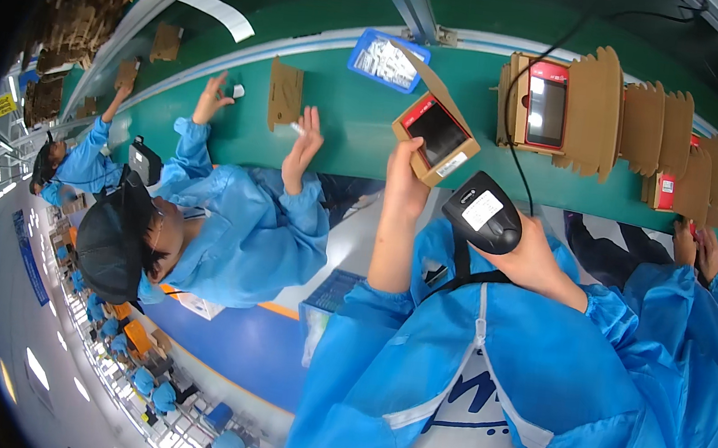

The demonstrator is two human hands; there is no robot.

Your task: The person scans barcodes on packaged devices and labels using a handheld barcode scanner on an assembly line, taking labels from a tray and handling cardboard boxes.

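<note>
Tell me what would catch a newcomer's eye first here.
The black handheld scanner in the right hand stands out, just right of the picture's middle. Beside it, the left hand holds an open cardboard box showing a dark panel. At upper right, a row of cardboard boxes lines the green table.

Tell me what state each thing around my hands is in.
Small cardboard box: open, lid raised, held in the left hand
Handheld barcode scanner: gripped in the right hand
Blue bin: uncovered, holding white pieces
Right-side cardboard box: open, red-edged item showing
White strip: curved
</note>
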